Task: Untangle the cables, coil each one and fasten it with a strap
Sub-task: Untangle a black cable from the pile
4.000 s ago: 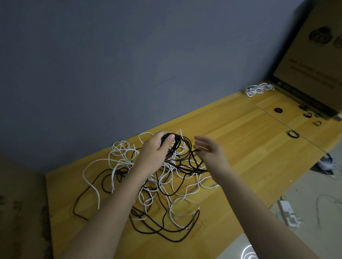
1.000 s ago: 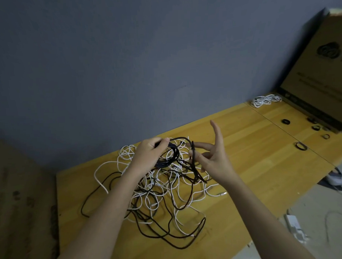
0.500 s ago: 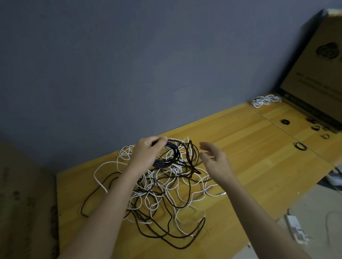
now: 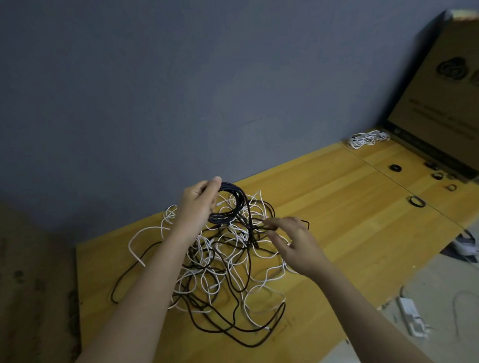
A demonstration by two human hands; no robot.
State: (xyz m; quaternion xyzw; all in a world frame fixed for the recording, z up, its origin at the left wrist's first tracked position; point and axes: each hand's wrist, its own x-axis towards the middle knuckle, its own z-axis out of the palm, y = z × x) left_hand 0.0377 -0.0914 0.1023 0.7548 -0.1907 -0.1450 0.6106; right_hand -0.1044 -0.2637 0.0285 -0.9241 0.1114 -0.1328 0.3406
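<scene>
cable tangle (image 4: 222,264) on table (image 4: 330,204), box (image 4: 449,103) right

Your two forearms reach in from the bottom edge, both bare to the point where they leave view: no sleeves, watch or bracelet. Your left hand (image 4: 199,201) and right hand (image 4: 297,240) are ungloved, without visible rings.

Single head view, looking forward-down, close over table (image 4: 329,183).

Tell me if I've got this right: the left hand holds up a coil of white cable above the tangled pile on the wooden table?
Not quite: the coil that the left hand holds above the pile on the wooden table is black, not white, as the head view shows.
</scene>
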